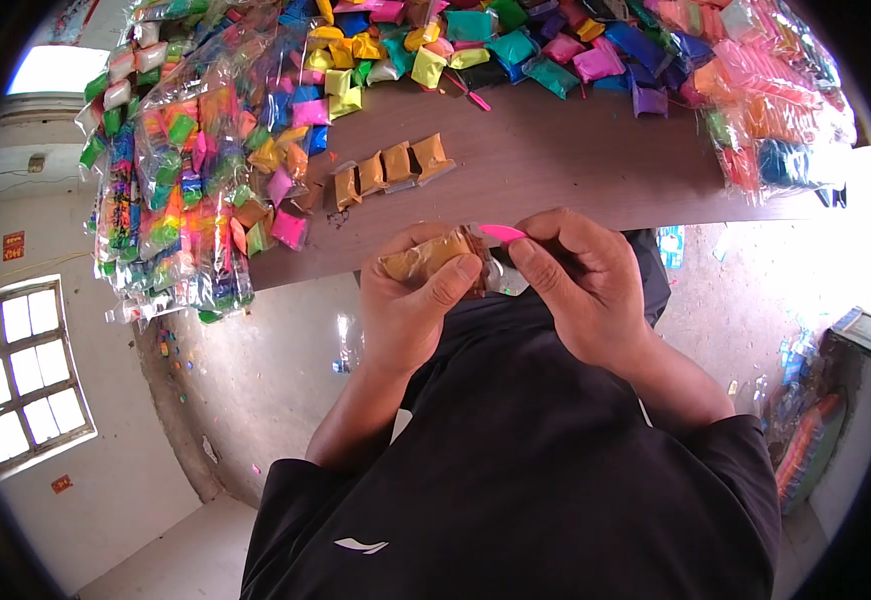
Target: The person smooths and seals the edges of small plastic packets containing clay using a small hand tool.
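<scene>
My left hand (410, 295) is closed around a clear plastic bag with tan-brown packets (415, 258), its thumb pressed on the front. Close on its right, my right hand (580, 285) pinches a small bright pink tool (502, 233) between thumb and fingers, the tip pointing left at the bag's open-looking end. Both hands are over the table's near edge, above my lap. Beyond them on the table lies a row of several golden-brown packets (396, 162) in clear wrap.
Colourful packets (495, 45) are heaped along the back of the brown table (555, 150). Clear bags of packets (175, 180) pile up at the left and hang over the edge; more bags (770, 90) lie at the right. Scraps litter the floor.
</scene>
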A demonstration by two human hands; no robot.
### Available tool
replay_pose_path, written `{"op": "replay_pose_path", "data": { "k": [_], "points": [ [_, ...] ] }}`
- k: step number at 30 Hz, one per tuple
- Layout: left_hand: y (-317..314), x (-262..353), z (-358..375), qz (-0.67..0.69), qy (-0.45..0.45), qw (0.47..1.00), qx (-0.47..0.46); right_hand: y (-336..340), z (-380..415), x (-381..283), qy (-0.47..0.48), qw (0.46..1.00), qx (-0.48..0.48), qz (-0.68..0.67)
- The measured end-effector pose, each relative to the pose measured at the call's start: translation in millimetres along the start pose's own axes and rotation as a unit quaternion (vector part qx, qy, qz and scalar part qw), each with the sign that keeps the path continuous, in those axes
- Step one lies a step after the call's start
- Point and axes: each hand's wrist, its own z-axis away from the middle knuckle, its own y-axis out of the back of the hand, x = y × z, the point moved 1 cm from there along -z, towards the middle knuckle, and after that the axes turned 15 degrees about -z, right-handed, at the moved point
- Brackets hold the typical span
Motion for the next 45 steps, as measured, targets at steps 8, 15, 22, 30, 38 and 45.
{"op": "replay_pose_path", "data": {
  "k": [8, 15, 22, 30, 38, 45],
  "points": [
    [0, -1, 1, -0.007, 0.004, 1.000, 0.004, -1, 2, 0, -0.018, 1.000, 0.008, -0.018],
    [1, -1, 2, -0.020, -0.001, 1.000, -0.002, -1, 3, 0, -0.022, 1.000, 0.011, -0.009],
    [0, 0, 2, -0.010, -0.004, 1.000, -0.003, -1, 2, -2, -0.021, 1.000, 0.002, -0.002],
    [5, 0, 2, -0.044, 0.001, 0.999, -0.001, 7, -5, -6, -0.013, 0.999, -0.043, 0.025],
    [4, 9, 1, -0.101, 0.029, 0.994, 0.020, 13, -16, -8, 0.024, 0.991, -0.116, 0.065],
    [6, 15, -2, -0.100, 0.042, 0.994, -0.018, 17, -18, -8, 0.036, 0.984, -0.157, 0.076]
  ]
}}
